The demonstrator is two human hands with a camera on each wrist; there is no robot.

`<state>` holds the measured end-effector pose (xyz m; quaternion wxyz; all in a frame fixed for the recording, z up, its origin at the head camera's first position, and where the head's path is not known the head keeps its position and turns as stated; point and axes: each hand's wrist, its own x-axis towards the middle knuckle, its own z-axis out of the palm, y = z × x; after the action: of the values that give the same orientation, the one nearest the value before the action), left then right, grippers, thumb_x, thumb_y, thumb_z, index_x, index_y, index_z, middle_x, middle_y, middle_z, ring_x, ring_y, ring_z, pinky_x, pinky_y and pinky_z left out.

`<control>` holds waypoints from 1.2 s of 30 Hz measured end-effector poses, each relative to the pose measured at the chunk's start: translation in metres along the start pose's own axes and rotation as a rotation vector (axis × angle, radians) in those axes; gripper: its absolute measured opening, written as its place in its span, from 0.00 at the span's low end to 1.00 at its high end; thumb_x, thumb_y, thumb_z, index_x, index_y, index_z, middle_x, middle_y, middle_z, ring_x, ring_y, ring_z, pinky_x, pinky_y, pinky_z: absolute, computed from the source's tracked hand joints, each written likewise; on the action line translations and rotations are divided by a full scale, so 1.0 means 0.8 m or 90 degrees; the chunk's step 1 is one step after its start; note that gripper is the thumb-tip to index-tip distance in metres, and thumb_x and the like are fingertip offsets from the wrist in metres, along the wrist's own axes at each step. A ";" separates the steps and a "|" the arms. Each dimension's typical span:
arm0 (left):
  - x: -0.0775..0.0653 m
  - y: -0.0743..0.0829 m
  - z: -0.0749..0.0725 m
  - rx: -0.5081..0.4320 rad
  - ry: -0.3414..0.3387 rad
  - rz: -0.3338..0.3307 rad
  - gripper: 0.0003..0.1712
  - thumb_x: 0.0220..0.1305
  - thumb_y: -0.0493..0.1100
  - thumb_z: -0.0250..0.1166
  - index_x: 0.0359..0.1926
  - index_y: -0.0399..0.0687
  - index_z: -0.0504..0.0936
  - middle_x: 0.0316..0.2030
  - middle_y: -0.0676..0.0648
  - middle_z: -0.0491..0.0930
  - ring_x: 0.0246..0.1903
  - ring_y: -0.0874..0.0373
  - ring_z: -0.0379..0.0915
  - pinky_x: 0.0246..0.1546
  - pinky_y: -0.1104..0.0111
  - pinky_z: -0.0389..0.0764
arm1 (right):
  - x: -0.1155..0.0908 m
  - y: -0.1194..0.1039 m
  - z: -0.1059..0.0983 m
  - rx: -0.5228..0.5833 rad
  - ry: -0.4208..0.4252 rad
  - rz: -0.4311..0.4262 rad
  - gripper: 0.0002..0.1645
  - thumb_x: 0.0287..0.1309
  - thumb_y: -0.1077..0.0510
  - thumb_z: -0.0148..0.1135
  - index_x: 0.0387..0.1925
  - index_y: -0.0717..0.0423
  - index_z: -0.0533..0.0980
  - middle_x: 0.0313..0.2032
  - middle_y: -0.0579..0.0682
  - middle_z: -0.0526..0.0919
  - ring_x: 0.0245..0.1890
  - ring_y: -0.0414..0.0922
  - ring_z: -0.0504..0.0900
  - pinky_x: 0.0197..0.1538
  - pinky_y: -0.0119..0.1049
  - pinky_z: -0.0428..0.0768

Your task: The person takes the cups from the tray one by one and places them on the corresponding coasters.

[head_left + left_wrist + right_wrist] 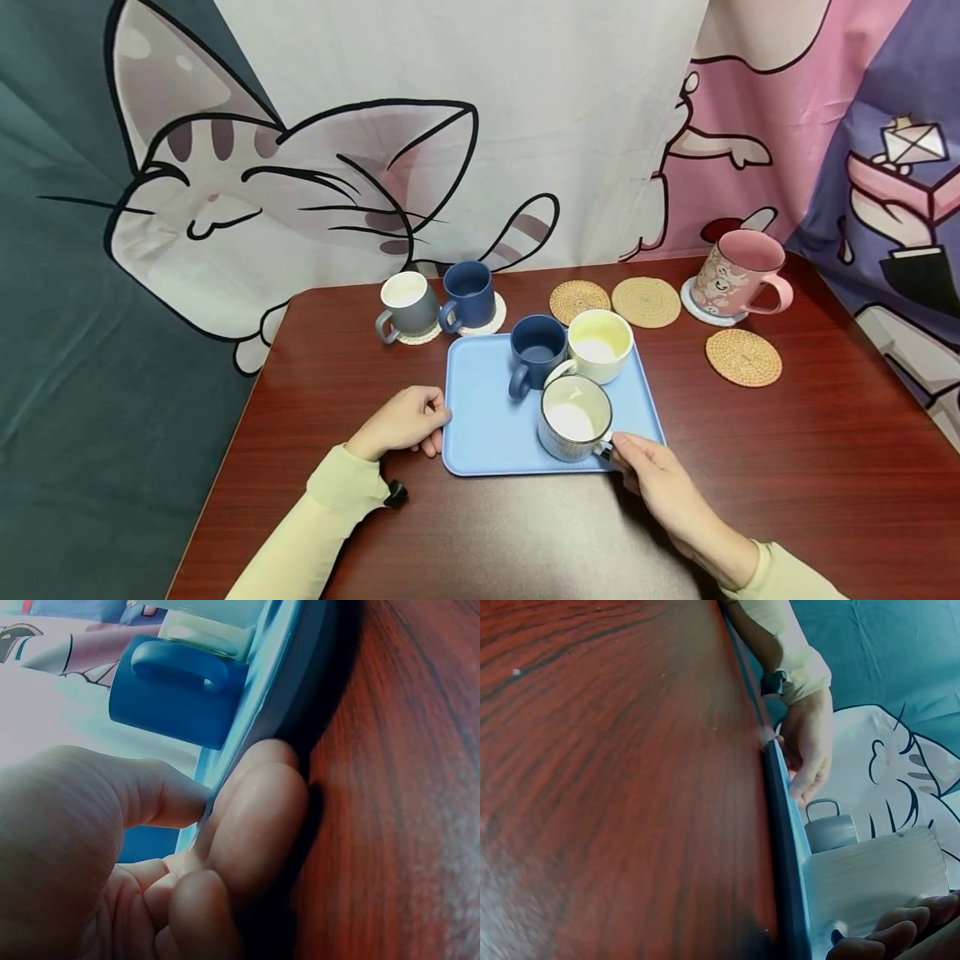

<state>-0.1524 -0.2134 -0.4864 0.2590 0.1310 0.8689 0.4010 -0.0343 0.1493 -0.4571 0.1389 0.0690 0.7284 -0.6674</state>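
My left hand (405, 422) pinches the left rim of a light blue tray (480, 375); in the left wrist view the thumb lies over the rim and the fingers curl beneath it. With my right hand (660, 483) I grip the handle of a grey-white mug (570, 446) with a dark rim, at the tray's front right. Behind that mug, a navy mug (536, 346) and a pale yellow mug (600, 350) stand side by side on the tray. The right wrist view has the right fingers (900, 934) close beside the grey-white mug (877, 874).
Left of the tray's back edge, a grey mug (412, 308) and another navy mug (468, 296) stand on pale coasters. A pink mug (738, 271) sits on a white coaster at the back right. Woven coasters (742, 358) lie nearby. A printed curtain (585, 125) hangs behind the table (817, 467).
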 end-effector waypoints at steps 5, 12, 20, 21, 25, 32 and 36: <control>0.001 -0.001 0.001 0.005 0.002 -0.002 0.13 0.74 0.43 0.57 0.30 0.44 0.77 0.16 0.50 0.85 0.16 0.56 0.84 0.16 0.68 0.78 | -0.003 -0.007 -0.008 0.000 0.008 -0.026 0.30 0.81 0.52 0.45 0.24 0.70 0.60 0.22 0.43 0.60 0.22 0.40 0.58 0.25 0.42 0.62; 0.001 0.000 0.001 0.008 0.003 -0.005 0.13 0.73 0.43 0.57 0.30 0.44 0.77 0.16 0.50 0.85 0.16 0.57 0.83 0.15 0.68 0.78 | -0.008 -0.008 -0.029 0.019 0.039 -0.059 0.30 0.81 0.55 0.46 0.22 0.69 0.55 0.20 0.47 0.54 0.23 0.51 0.52 0.25 0.44 0.57; 0.000 0.001 0.001 0.007 0.001 -0.005 0.13 0.74 0.43 0.57 0.30 0.44 0.77 0.16 0.50 0.85 0.16 0.57 0.83 0.16 0.68 0.78 | -0.017 -0.005 -0.067 0.006 0.064 -0.087 0.28 0.81 0.56 0.47 0.21 0.65 0.62 0.19 0.45 0.62 0.22 0.50 0.59 0.25 0.45 0.60; 0.000 0.001 0.001 0.007 0.001 -0.006 0.13 0.74 0.43 0.57 0.30 0.44 0.77 0.16 0.50 0.85 0.16 0.56 0.83 0.16 0.68 0.78 | -0.018 -0.005 -0.072 0.009 0.073 -0.085 0.27 0.81 0.55 0.47 0.21 0.63 0.64 0.19 0.43 0.64 0.21 0.50 0.60 0.25 0.45 0.59; 0.001 0.000 0.002 0.005 0.003 -0.009 0.13 0.73 0.43 0.57 0.30 0.44 0.77 0.16 0.50 0.85 0.16 0.56 0.83 0.16 0.69 0.77 | -0.021 -0.004 -0.098 0.059 0.092 -0.080 0.25 0.81 0.55 0.47 0.23 0.55 0.75 0.20 0.39 0.71 0.22 0.45 0.63 0.29 0.46 0.56; 0.001 -0.001 0.002 -0.002 0.001 -0.007 0.14 0.74 0.43 0.57 0.29 0.44 0.77 0.16 0.49 0.85 0.16 0.56 0.84 0.16 0.69 0.77 | -0.015 -0.011 -0.145 0.070 0.107 -0.098 0.27 0.81 0.54 0.47 0.20 0.57 0.68 0.18 0.48 0.64 0.22 0.50 0.58 0.30 0.46 0.51; 0.001 0.000 0.001 -0.008 -0.002 -0.005 0.14 0.74 0.43 0.57 0.30 0.44 0.77 0.16 0.49 0.85 0.16 0.56 0.84 0.15 0.69 0.77 | -0.009 -0.020 -0.167 -0.035 0.135 -0.095 0.31 0.82 0.49 0.45 0.19 0.60 0.64 0.17 0.49 0.65 0.21 0.49 0.62 0.29 0.46 0.54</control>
<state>-0.1522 -0.2123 -0.4872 0.2627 0.1270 0.8665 0.4051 -0.0465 0.2804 -0.4299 0.0130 0.0807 0.7600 -0.6448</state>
